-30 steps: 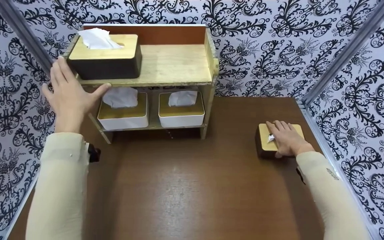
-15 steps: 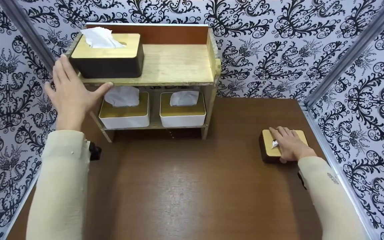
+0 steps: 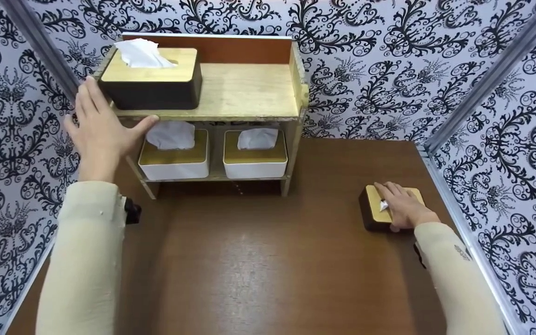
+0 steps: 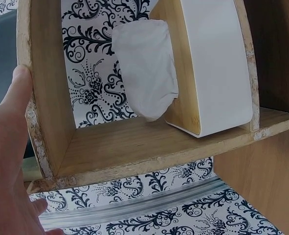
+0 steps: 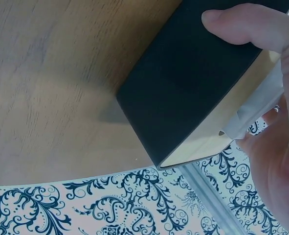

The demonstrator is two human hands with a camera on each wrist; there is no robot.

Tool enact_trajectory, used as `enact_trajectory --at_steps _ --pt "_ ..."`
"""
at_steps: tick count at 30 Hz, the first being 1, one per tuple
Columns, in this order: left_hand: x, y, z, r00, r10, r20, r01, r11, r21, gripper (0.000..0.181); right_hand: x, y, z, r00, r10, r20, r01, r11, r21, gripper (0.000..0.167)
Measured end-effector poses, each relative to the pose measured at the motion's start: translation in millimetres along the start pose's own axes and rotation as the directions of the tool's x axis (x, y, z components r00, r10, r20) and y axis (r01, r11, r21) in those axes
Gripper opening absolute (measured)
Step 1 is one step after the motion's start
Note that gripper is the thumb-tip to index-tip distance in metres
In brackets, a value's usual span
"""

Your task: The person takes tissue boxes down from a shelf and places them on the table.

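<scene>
In the head view my left hand lies against the left end of a small wooden shelf, fingers straight and thumb spread along the upper board's front edge. The left wrist view shows that thumb touching the worn wooden edge. Next to these fingers a black tissue box with a bamboo lid stands on the upper board. At the right my right hand grips a second black tissue box from above. Its thumb presses the dark side; the far fingers are mostly hidden. Whether this box touches the table cannot be told.
Two white tissue boxes, a left one and a right one, stand on the lower board with tissues sticking out. The brown table meets patterned walls at the back and sides, with metal rails along the corners.
The right hand and its tissue box have shifted slightly nearer to me, then a little to the left. The left hand keeps its place on the shelf; the head view has moved slightly.
</scene>
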State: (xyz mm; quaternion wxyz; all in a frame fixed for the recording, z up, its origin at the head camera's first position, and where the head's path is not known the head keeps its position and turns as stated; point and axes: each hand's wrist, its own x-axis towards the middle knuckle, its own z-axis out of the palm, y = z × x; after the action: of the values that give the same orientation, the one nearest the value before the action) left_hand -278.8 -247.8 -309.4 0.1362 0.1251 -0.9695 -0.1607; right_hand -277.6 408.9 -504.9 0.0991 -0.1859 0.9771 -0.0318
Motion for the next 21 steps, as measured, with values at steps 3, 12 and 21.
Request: enact_trajectory --at_steps 3,12,21 --pt "-0.1 -0.1 -0.5 1.0 0.004 -0.002 -0.004 1.0 -0.005 0.134 1.1 1.1 0.8 1.0 0.012 0.005 -0.012 1.0 -0.01 0.125" --pt "-0.8 -0.6 -1.8 1.0 -0.005 -0.018 0.005 1.0 -0.028 0.135 5.1 1.5 0.0 0.997 0.049 0.059 -0.049 0.999 -0.006 0.131" --pt "-0.6 0.3 -1.5 1.0 -0.003 -0.006 0.003 1.0 -0.014 0.136 2.9 6.1 1.8 0.995 0.079 0.056 -0.08 0.996 0.025 0.128"
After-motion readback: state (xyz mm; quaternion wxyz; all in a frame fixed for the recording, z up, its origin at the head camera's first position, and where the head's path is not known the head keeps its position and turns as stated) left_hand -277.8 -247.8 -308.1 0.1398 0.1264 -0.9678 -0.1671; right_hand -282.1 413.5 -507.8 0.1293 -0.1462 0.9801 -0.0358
